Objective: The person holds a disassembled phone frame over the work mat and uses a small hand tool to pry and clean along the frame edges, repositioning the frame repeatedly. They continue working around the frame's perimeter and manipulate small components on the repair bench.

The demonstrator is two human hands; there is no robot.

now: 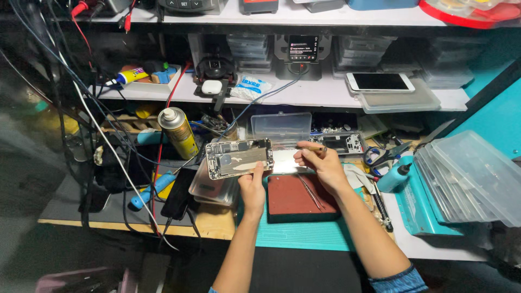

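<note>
Phone chassis (239,158), opened and bare inside, sits above the bench's near middle, pinched at its near edge by the left hand (251,187). Light, stiff, probably fragile; edges grip best. The right hand (321,163) pinches a thin tool (311,147).

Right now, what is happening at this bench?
A person works at a cluttered repair bench. The left hand holds an opened phone shell up, inner side facing the camera. The right hand holds a thin brown tool close to the shell's right edge. Below the hands lies a red pad with tweezers on it. A yellow spray can stands to the left.
</note>
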